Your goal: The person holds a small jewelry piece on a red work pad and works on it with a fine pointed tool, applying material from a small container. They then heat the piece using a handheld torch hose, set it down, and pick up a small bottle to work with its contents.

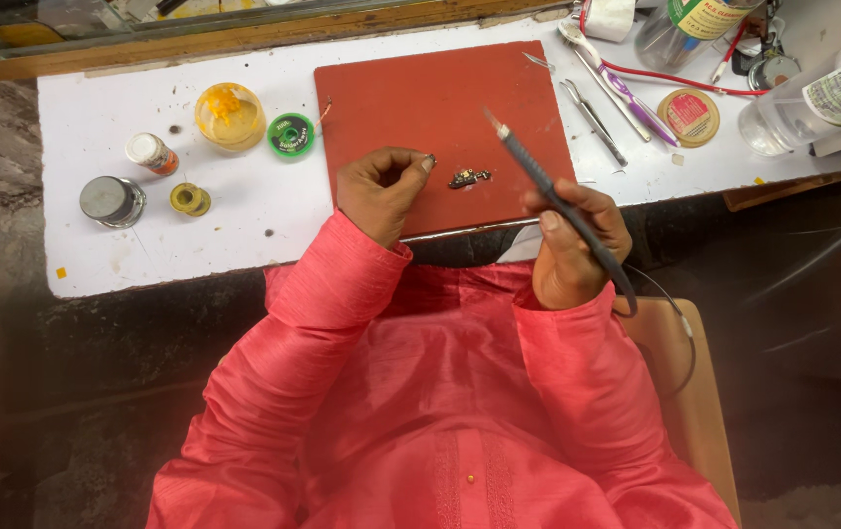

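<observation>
Red rubbery mat [420, 98] carried a tiny dark circuit part [469, 177], judged light, stiff and fragile, best taken by its edges. Just left of it, the left hand [381, 188] was curled shut, something small pinched at its fingertips. The right hand [572, 250] was clamped around a soldering iron [538, 171], tip raised.
</observation>
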Tool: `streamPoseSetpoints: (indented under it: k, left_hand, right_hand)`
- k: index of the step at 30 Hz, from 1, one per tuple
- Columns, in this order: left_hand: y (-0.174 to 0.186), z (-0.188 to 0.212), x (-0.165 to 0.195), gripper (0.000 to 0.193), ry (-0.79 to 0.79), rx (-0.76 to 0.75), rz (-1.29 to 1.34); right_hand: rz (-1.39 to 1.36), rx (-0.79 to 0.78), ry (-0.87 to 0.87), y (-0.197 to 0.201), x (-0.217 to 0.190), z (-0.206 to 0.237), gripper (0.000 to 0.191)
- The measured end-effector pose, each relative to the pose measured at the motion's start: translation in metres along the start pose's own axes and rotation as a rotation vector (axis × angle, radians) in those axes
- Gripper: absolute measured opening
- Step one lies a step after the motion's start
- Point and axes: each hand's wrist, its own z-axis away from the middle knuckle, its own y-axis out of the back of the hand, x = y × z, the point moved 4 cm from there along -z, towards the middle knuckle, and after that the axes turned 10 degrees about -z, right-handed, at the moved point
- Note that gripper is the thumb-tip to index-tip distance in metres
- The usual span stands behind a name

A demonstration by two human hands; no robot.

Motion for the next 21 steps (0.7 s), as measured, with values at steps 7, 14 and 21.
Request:
streamPoseSetpoints:
  k: [7,14,21]
  left_hand:
    - [0.0,-0.004,-0.006,0.016,-0.018,0.022,-0.006]
    - [0.001,-0.006,-0.009,0.016,0.007,0.014,-0.003]
    - [0.0,-0.002,-0.003,0.017,0.033,0.004,-0.034]
  right_hand:
    - [-0.153,-0.069,0.068,0.01,0.011,-0.008,0.007]
    - [-0.154,-0.058,-0.119,-0.004,0.014,-0.019,0.022]
    - [-0.006,-0.112,-0.142,-0.008,0.021,-0.022,0.018]
